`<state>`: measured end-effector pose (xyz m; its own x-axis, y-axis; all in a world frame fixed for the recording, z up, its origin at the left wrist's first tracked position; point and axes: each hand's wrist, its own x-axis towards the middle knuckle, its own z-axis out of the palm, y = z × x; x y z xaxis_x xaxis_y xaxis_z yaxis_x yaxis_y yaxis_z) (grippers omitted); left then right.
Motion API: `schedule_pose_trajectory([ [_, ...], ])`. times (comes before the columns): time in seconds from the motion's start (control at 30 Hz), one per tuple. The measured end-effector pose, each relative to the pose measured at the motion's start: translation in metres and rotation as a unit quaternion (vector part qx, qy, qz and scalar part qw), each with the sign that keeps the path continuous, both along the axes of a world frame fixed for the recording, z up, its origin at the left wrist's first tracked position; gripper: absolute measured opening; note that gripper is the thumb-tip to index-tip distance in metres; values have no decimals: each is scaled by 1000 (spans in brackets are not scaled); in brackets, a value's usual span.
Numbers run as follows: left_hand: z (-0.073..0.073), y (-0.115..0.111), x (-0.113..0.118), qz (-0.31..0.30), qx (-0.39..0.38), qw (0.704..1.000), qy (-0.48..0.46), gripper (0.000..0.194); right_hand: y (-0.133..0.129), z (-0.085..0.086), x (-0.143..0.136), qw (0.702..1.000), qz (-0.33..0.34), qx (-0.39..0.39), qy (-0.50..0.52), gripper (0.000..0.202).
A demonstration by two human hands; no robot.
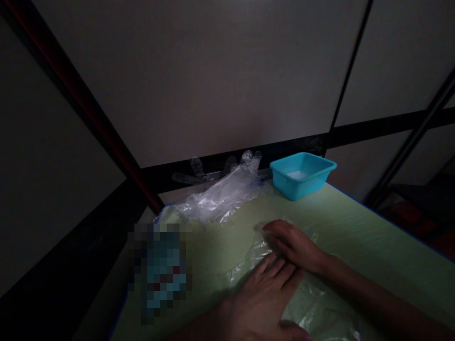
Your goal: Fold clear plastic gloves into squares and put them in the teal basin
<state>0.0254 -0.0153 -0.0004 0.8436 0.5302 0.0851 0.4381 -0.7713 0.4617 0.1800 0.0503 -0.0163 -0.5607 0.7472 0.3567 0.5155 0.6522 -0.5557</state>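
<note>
My left hand lies palm down on a sheet of thin clear plastic, its fingers stretched out and spread. Just beyond its fingertips, my right hand rests over the far part of the same plastic, thumb and fingers apart; its fingertips are somewhat blurred. The crumpled plastic looks like a disposable glove, but both hands cover much of it. Farther back lies a pile of clear disposable plastic gloves, with several glove fingers sticking up at the table's far edge.
A turquoise plastic basin stands at the table's far right corner, something pale inside. On the left edge is a pixelated blue-green item. The pale green table has a blue edge and stands against light panels with dark strips. Lighting is dim.
</note>
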Motion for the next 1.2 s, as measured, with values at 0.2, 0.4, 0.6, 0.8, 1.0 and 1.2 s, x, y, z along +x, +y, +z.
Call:
schedule_pose_trajectory([
  [0.2, 3, 3, -3, -38, 19, 997, 62, 70, 16, -11, 10, 994, -86, 30, -55, 19],
  [0.4, 7, 2, -3, -35, 29, 995, 91, 75, 10, -4, 0, 995, -26, -58, 78, 9],
  [0.6, 7, 3, -3, -43, 30, 995, 82, 72, 7, -1, -6, 966, -48, -111, 227, 27],
  [0.8, 7, 1, -3, -37, 42, 996, 75, 74, 24, 0, 15, 910, -231, -29, 342, 28],
  [1.0, 7, 1, -3, -39, 49, 996, 71, 73, 21, 4, 21, 965, -116, 115, 205, 10],
  [1.2, 5, 13, -4, -64, 70, 993, 76, 68, 12, -4, 6, 999, 28, -21, 41, 27],
])
